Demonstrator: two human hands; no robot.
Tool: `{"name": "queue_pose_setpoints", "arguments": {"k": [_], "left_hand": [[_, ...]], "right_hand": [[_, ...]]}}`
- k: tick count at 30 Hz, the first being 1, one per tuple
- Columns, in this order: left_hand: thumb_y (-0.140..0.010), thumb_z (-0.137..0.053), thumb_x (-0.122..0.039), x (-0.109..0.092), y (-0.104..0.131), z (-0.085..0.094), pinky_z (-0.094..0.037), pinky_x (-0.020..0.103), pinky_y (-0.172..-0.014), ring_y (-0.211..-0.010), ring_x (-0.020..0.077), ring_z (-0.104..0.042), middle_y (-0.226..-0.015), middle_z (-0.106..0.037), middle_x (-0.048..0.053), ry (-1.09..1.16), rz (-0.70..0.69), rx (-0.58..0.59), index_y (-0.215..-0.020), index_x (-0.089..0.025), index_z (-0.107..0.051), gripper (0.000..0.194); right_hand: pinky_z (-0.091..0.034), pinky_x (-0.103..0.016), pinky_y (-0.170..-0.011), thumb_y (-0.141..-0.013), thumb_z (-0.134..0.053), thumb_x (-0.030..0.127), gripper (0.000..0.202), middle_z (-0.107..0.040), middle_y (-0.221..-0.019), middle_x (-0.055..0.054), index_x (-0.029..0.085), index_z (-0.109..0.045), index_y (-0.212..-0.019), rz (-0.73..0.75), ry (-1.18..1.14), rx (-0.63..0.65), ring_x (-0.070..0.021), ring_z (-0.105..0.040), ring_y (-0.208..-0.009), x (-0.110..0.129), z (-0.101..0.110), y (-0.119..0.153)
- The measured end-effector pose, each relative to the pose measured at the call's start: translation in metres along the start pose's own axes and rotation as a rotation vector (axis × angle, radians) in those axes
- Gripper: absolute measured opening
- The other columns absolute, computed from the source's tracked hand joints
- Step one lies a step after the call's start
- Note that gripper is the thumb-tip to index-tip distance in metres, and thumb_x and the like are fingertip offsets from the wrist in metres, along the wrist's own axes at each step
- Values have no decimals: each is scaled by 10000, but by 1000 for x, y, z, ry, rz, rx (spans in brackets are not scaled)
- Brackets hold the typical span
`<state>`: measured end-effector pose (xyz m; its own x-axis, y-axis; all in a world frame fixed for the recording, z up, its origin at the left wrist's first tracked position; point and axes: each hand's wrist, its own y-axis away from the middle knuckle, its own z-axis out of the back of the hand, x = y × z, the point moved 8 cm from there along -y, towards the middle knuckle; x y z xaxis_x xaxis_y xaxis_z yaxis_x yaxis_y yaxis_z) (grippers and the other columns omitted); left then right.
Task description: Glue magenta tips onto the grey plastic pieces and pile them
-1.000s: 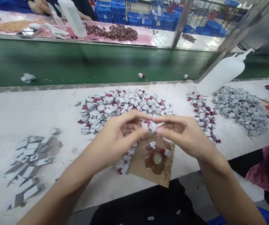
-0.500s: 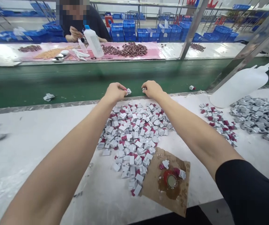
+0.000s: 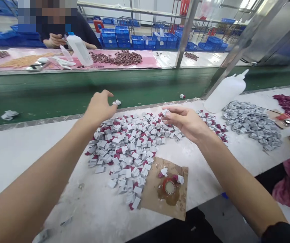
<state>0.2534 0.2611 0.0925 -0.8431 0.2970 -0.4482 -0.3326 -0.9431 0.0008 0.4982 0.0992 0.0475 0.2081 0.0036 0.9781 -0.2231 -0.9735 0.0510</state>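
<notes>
While the head view takes in the whole table [image 3: 96, 202], its nearest container is a small red-rimmed dish [image 3: 169, 187], pale inside, sitting in a brown puddle on a piece of cardboard [image 3: 152, 204]. To the right, a white squeeze bottle [image 3: 224, 92] leans with its spout toward the far right; on the far side, a blue-capped bottle [image 3: 80, 50] stands left of blue bins [image 3: 116, 37].

The right hand [image 3: 182, 120] pinches a grey-and-maroon piece [image 3: 165, 113] between thumb and fingertips, above the far right part of a heap of similar pieces [image 3: 129, 145]. It is small and partly covered, but its long axis seems to run left to right, maroon end leftward. The left hand [image 3: 100, 104] is parted, thumb and fingers spread just beside a pale piece [image 3: 117, 102] lying lengthwise left to right on the green strip [image 3: 145, 89].

Half a second ago both hands were out over the strip, each at a piece; now the right has come back nearer with one, and the left has let go.
</notes>
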Motion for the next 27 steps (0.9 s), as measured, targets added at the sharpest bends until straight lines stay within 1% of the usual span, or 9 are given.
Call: {"name": "queue_pose_setpoints", "arguments": {"k": [3, 5, 9, 11, 14, 16, 19, 23, 27], "left_hand": [[-1112, -465, -454, 3, 62, 13, -538, 591, -1215, -1378, 400, -690, -1542, -644, 240, -76, -103, -36, -1576, -61, -626, 630], [-1061, -528, -472, 24, 108, 18, -571, 598, -1171, -1343, 415, -700, -1436, -699, 210, -126, -85, -86, -1478, -119, -702, 574], [-1017, -573, -544, 86, 209, 25, -602, 574, -1109, -1260, 422, -729, -1274, -766, 139, -198, 44, -256, -1298, -258, -752, 440], [-1025, -586, -555, 112, 256, 26, -612, 581, -1094, -1225, 427, -737, -1214, -757, 120, -240, 154, -319, -1263, -311, -737, 373], [-1052, -555, -528, 132, 307, 21, -596, 637, -1106, -1170, 444, -741, -1153, -713, 133, -271, 277, -359, -1248, -315, -727, 337], [-1061, -517, -485, 133, 324, 15, -552, 673, -1145, -1157, 446, -745, -1129, -699, 146, -287, 274, -370, -1231, -292, -733, 336], [-1048, -530, -386, 139, 327, 4, -518, 668, -1169, -1198, 444, -732, -1181, -707, 176, -321, 245, -353, -1303, -256, -762, 369], [-1033, -589, -326, 158, 305, -4, -511, 668, -1159, -1262, 481, -688, -1337, -706, 252, -360, 232, -311, -1425, -222, -796, 456], [-1104, -539, -394, 162, 280, -3, -493, 663, -1179, -1297, 461, -687, -1352, -713, 222, -422, 198, -289, -1278, -242, -817, 362]], "right_hand": [[-731, -426, -970, -793, -1080, 424, 393, -880, -1068, -63, 235, -912, -1094, -29, -33, -62, -236, -852, -1020, -4, 14, 48], [-728, -414, -877, -825, -1056, 465, 366, -871, -1027, -72, 236, -910, -1071, -38, 7, -105, -242, -846, -952, -9, 22, 82], [-713, -380, -721, -840, -1034, 532, 371, -835, -812, -61, 257, -933, -1068, -97, 191, -232, -243, -803, -720, -33, 47, 156], [-732, -366, -692, -818, -1032, 567, 437, -858, -816, -70, 288, -949, -1143, -146, 233, -319, -259, -822, -692, -49, 62, 189], [-752, -339, -652, -773, -1031, 612, 449, -891, -846, -101, 304, -965, -1093, -225, 220, -392, -286, -855, -680, -72, 74, 224], [-751, -328, -623, -765, -1027, 630, 417, -889, -828, -112, 302, -966, -1016, -246, 196, -401, -293, -857, -663, -79, 71, 235], [-736, -295, -588, -753, -1040, 626, 381, -869, -775, -95, 311, -965, -954, -191, 206, -409, -268, -834, -612, -76, 62, 235], [-716, -278, -543, -749, -1052, 620, 365, -817, -661, -74, 300, -966, -900, -104, 309, -383, -243, -788, -535, -66, 51, 227], [-763, -323, -618, -796, -1051, 520, 276, -888, -803, -81, 298, -966, -938, -81, 349, -331, -278, -853, -627, -62, 40, 229]]}}
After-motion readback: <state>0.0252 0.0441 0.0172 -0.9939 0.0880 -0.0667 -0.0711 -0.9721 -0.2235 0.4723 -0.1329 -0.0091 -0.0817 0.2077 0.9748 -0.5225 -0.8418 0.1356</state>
